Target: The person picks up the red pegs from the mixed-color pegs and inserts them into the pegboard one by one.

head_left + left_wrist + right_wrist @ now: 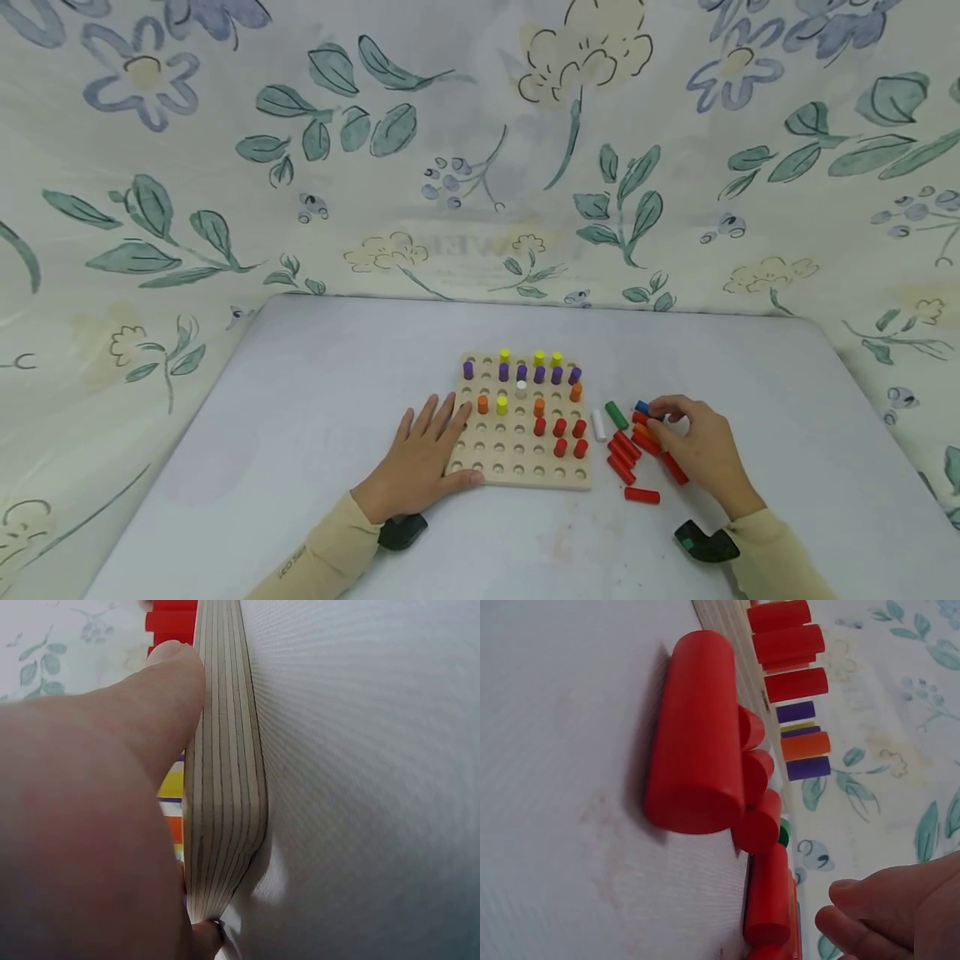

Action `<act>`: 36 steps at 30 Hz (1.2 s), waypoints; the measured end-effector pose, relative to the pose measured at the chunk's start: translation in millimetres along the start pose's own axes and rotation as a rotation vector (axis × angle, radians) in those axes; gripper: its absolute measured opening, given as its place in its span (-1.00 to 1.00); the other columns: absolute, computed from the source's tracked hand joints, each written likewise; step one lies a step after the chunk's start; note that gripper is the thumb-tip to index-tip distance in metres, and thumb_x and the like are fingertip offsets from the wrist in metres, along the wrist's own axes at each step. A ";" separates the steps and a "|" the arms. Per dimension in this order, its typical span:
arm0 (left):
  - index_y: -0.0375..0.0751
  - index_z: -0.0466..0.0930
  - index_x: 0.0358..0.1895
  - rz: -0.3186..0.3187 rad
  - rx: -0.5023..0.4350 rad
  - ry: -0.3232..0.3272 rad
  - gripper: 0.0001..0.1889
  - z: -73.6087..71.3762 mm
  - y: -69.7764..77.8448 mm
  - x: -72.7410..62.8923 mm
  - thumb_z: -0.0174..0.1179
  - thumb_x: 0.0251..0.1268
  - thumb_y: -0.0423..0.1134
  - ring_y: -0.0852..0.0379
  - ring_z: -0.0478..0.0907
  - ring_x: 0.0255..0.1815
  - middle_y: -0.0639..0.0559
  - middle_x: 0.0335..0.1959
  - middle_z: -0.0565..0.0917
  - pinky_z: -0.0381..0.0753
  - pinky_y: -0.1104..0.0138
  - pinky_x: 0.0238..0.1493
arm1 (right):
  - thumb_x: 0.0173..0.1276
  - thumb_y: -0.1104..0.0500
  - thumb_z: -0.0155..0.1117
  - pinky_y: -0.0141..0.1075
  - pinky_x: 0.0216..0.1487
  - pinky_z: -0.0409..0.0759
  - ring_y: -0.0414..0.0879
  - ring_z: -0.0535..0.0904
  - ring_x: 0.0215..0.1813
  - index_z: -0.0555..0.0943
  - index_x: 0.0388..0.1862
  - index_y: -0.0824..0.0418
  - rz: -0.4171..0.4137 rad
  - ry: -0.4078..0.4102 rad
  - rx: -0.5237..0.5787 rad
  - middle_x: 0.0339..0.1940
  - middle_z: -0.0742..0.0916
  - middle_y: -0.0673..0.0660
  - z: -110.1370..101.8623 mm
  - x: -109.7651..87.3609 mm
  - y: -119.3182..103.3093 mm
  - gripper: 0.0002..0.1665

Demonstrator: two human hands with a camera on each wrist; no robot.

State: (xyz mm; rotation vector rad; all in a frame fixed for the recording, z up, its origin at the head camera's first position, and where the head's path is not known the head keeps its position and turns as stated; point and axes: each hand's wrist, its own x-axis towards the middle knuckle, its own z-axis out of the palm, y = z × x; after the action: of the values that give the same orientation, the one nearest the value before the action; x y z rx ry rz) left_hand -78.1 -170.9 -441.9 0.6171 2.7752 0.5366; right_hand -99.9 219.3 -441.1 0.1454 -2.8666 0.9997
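Note:
A wooden peg board [499, 467] lies on the table, with purple, yellow, orange, red and white pegs standing in some of its holes. My left hand [417, 463] rests flat at its left side, fingers spread over the edge. The left thumb [176, 682] lies along the board's near edge in the left wrist view. To the right of the board, my right hand [701, 446] reaches over a loose pile of pegs. Its thumb and index finger are apart around the blue peg [642, 407], whose far end the fingers partly hide.
Several red pegs [621, 468] lie loose between board and right hand, one red peg [642, 496] nearer the front. A white peg [598, 425] and a green peg [617, 415] lie beside the board. Floral cloth [480, 167] hangs behind the white table [300, 375].

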 end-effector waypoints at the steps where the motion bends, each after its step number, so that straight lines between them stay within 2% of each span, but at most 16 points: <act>1: -0.20 -0.09 0.64 -0.001 0.003 0.000 0.00 0.4 0.0 0.1 0.03 0.39 0.37 -0.29 -0.35 0.63 -0.26 0.64 -0.14 -0.32 -0.29 0.48 | 0.36 0.23 0.37 -0.31 -0.40 0.48 0.04 0.54 -0.13 0.68 -0.01 0.26 -0.004 0.001 -0.004 -0.19 0.73 0.14 0.6 -0.1 0.5 -0.75; 13: -0.19 -0.10 0.64 -0.004 -0.004 -0.007 0.00 0.0 0.8 -1.2 0.03 0.39 0.37 -0.27 -0.35 0.63 -0.24 0.65 -0.15 -0.33 -0.27 0.49 | 0.34 0.26 0.39 -0.16 -0.20 0.50 0.05 0.55 -0.12 0.69 -0.03 0.30 -0.019 -0.023 -0.054 -0.15 0.76 0.16 3.4 -0.1 1.0 -0.75; 19: -0.20 -0.10 0.64 -0.001 0.001 -0.007 0.00 0.3 1.1 -0.5 0.05 0.39 0.36 -0.27 -0.35 0.63 -0.25 0.64 -0.14 -0.33 -0.27 0.49 | 0.32 0.28 0.40 -0.20 -0.28 0.51 0.05 0.54 -0.16 0.70 -0.03 0.28 -0.027 -0.023 -0.075 -0.19 0.72 0.16 2.9 -1.2 0.7 -0.76; 22: -0.20 -0.10 0.64 0.000 0.005 -0.007 0.00 0.7 1.0 -0.3 0.04 0.39 0.37 -0.27 -0.35 0.63 -0.25 0.64 -0.15 -0.33 -0.27 0.49 | 0.31 0.31 0.39 -0.18 -0.25 0.56 0.06 0.55 -0.14 0.70 -0.03 0.29 -0.038 -0.024 -0.095 -0.18 0.72 0.17 2.1 -1.8 -0.4 -0.75; 31: -0.21 -0.09 0.64 -0.002 0.011 -0.003 0.01 1.2 0.7 0.1 0.04 0.38 0.37 -0.28 -0.34 0.63 -0.25 0.64 -0.14 -0.32 -0.27 0.49 | 0.29 0.37 0.35 -0.25 -0.31 0.64 0.07 0.56 -0.13 0.69 0.02 0.31 -0.039 -0.084 -0.115 -0.17 0.72 0.18 -5.0 -2.8 -5.9 -0.70; 36: -0.21 -0.09 0.64 -0.004 0.009 -0.001 0.00 0.8 1.1 0.0 0.05 0.38 0.37 -0.28 -0.34 0.63 -0.24 0.64 -0.14 -0.33 -0.27 0.49 | 0.29 0.38 0.38 -0.14 -0.23 0.68 0.09 0.58 -0.13 0.69 0.04 0.32 -0.041 -0.126 -0.143 -0.16 0.72 0.19 -6.5 -2.0 -6.6 -0.68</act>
State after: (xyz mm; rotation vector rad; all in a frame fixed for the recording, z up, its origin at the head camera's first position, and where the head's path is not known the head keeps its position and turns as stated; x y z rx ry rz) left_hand -77.4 -169.8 -442.2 0.6130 2.7789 0.5228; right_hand -96.7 218.3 -432.3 0.2631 -3.0227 0.8021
